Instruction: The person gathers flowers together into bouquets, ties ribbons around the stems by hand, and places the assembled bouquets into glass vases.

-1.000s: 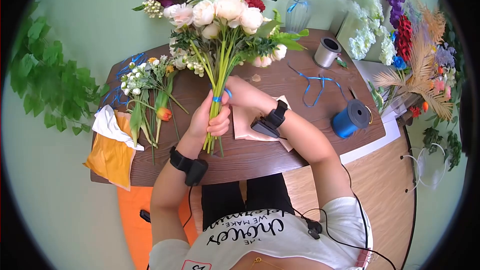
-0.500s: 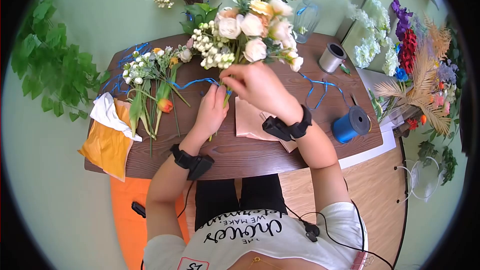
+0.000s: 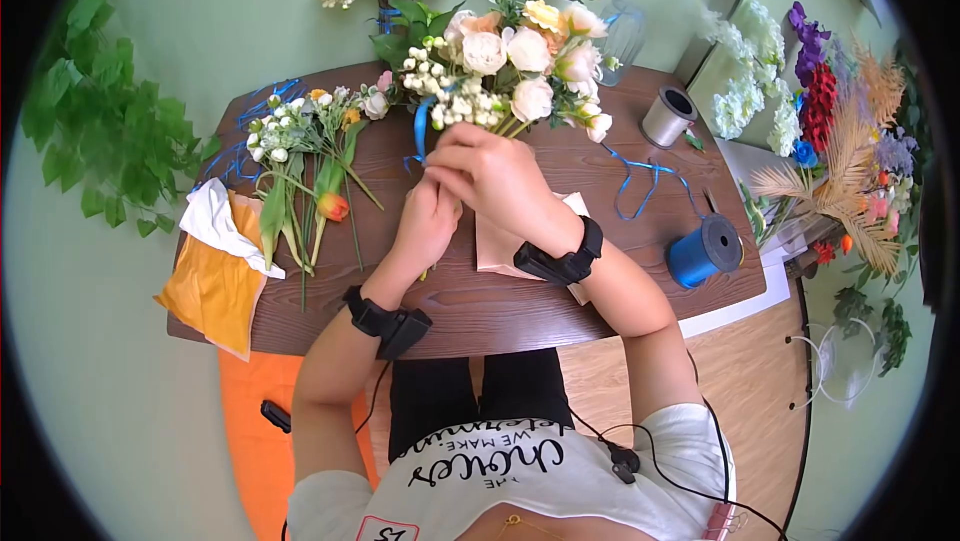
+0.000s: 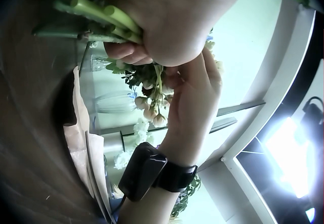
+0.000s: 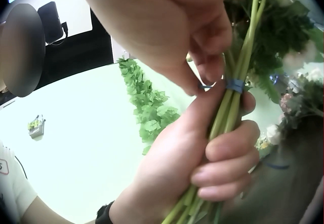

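Note:
My left hand (image 3: 425,226) grips the green stems (image 5: 248,52) of a bouquet (image 3: 530,51) of cream and peach roses, white berries and leaves, tilted away over the table. A narrow blue ribbon band (image 5: 235,85) circles the stems just above the left hand's fingers. Against the left thumb, my right hand (image 3: 500,176) pinches the ribbon, of which a short bit shows between its fingertips in the right wrist view. A loose blue ribbon end (image 3: 421,129) sticks up left of the right hand. Cut stem ends (image 4: 86,6) poke out below the left hand in the left wrist view.
Loose flowers with an orange tulip (image 3: 332,206) and a yellow wrapper (image 3: 215,281) lie at the left. To the right stand a blue ribbon spool (image 3: 705,251) and a silver spool (image 3: 669,117). Pinkish paper (image 3: 500,246) lies by the right wrist. A glass vase (image 3: 624,31) stands behind.
The bouquet has turned, its pink-white peonies giving way to roses and berries, and leans right. My right hand has come from behind the stems to the front. The ribbon end has swung upward.

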Available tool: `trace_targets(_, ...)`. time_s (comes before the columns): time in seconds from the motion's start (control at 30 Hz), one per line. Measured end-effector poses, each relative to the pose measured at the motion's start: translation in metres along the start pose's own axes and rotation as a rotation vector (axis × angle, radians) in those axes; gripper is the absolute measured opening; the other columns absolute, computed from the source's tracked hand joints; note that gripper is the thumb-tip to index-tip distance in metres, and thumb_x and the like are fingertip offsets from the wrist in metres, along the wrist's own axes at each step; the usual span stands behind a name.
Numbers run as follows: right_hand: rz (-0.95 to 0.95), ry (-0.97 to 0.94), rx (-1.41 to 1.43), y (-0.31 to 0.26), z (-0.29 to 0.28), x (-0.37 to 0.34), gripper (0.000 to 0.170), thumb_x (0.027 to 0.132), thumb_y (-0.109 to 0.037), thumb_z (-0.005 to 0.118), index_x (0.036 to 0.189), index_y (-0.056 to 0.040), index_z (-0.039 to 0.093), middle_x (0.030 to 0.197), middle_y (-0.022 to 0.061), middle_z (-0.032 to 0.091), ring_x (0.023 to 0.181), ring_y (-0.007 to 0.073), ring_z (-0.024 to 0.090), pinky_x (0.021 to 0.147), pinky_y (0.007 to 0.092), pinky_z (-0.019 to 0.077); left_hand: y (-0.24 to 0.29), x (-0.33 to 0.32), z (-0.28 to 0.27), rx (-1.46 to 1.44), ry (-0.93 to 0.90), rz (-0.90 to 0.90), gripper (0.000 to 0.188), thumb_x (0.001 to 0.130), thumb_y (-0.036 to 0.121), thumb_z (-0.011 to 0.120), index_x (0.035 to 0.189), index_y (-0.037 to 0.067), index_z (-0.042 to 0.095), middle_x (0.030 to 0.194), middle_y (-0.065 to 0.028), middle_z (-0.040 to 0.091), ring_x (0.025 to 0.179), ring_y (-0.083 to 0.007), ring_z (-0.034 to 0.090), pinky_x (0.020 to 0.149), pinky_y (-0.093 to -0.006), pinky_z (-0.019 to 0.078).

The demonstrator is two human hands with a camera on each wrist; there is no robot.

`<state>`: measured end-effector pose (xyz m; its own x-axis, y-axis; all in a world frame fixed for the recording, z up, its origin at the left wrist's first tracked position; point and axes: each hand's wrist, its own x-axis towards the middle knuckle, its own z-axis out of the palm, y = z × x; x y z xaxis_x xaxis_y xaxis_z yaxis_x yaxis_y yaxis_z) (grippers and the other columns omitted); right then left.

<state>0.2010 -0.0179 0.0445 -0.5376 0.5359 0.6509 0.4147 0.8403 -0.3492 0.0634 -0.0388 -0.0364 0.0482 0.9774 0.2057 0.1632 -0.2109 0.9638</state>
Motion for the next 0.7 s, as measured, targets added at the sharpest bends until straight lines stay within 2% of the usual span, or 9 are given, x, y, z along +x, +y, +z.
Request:
trace_targets(0.1, -0.058, -0.04, 0.015, -0.001, 0.007, -0.003, 0.012, 0.08, -0.011, 0.064, 0.088, -0.0045, 0.069, 0.091, 0.01, 0.065, 0.078, 0.0293, 0.065, 0.069, 0.0362, 0.0527, -0.007, 0.001, 0.003, -0.031, 0.042, 0.103, 0.031, 0.098, 0.018, 0.043, 0.079, -0.004, 0.054, 0.056, -0.0075, 0.052, 0.05, -0.0169, 0.051, 0.046, -0.0332, 0.0386)
trace_targets(0.2, -0.053, -0.101, 0.036, 0.003, 0.011, -0.005, 0.013, 0.079, -0.01, 0.064, 0.089, -0.0036, 0.069, 0.09, 0.0094, 0.065, 0.08, 0.0297, 0.064, 0.072, 0.0367, 0.0527, 0.001, -0.002, 0.003, 0.13, 0.044, 0.162, 0.031, 0.096, 0.016, 0.044, 0.077, -0.006, 0.054, 0.058, -0.0112, 0.055, 0.054, -0.02, 0.056, 0.048, -0.0349, 0.0403)
trace_targets(0.3, -0.062, -0.111, 0.07, 0.005, 0.008, -0.002, 0.014, 0.079, -0.01, 0.064, 0.089, -0.0031, 0.069, 0.087, 0.0098, 0.064, 0.078, 0.0293, 0.064, 0.071, 0.0368, 0.052, 0.001, -0.002, 0.003, 0.116, 0.027, 0.081, 0.032, 0.095, 0.016, 0.045, 0.076, -0.008, 0.054, 0.06, -0.0141, 0.057, 0.056, -0.0215, 0.058, 0.049, -0.0363, 0.0412)
trace_targets(0.4, -0.062, -0.05, 0.089, 0.005, 0.01, -0.002, 0.014, 0.079, -0.008, 0.064, 0.091, -0.0032, 0.07, 0.083, 0.0101, 0.063, 0.074, 0.0288, 0.063, 0.068, 0.0364, 0.0512, 0.005, -0.002, 0.0, 0.101, 0.007, 0.073, 0.028, 0.095, 0.016, 0.045, 0.083, -0.006, 0.056, 0.058, -0.0144, 0.055, 0.055, -0.0224, 0.057, 0.05, -0.037, 0.0414)
trace_targets(0.5, -0.027, 0.049, 0.097, -0.001, 0.008, 0.0, 0.014, 0.08, -0.006, 0.065, 0.093, -0.0033, 0.07, 0.079, 0.0102, 0.062, 0.07, 0.0285, 0.062, 0.064, 0.0355, 0.0505, 0.017, -0.004, 0.002, -0.187, 0.037, 0.017, 0.025, 0.096, 0.018, 0.044, 0.09, -0.004, 0.054, 0.054, -0.0112, 0.051, 0.053, -0.0225, 0.056, 0.05, -0.0361, 0.0418)
trace_targets(0.57, -0.003, 0.098, 0.071, -0.001, 0.005, 0.001, 0.014, 0.081, -0.005, 0.065, 0.093, -0.0034, 0.07, 0.078, 0.0104, 0.062, 0.068, 0.0285, 0.062, 0.061, 0.0347, 0.0502, 0.001, 0.002, -0.002, -0.012, 0.021, 0.084, 0.029, 0.099, 0.024, 0.04, 0.092, -0.002, 0.052, 0.053, -0.0081, 0.048, 0.048, -0.0192, 0.051, 0.045, -0.0326, 0.04)
trace_targets(0.63, 0.005, 0.135, 0.076, 0.003, 0.005, 0.002, 0.014, 0.08, -0.003, 0.065, 0.093, -0.0032, 0.069, 0.077, 0.0112, 0.064, 0.064, 0.025, 0.063, 0.059, 0.033, 0.0504, 0.001, 0.003, -0.004, -0.096, -0.014, 0.033, 0.034, 0.101, 0.03, 0.036, 0.091, 0.001, 0.049, 0.053, -0.0055, 0.045, 0.043, -0.0155, 0.047, 0.041, -0.0291, 0.0373)
trace_targets(0.7, 0.061, 0.174, 0.118, 0.002, 0.003, 0.003, 0.013, 0.08, -0.003, 0.065, 0.093, -0.0031, 0.069, 0.076, 0.0112, 0.065, 0.062, 0.0225, 0.063, 0.058, 0.0322, 0.0505, 0.007, 0.0, -0.006, -0.439, -0.072, -0.132, 0.04, 0.102, 0.037, 0.031, 0.086, 0.003, 0.047, 0.053, -0.0033, 0.043, 0.038, -0.0116, 0.041, 0.036, -0.0254, 0.0336)
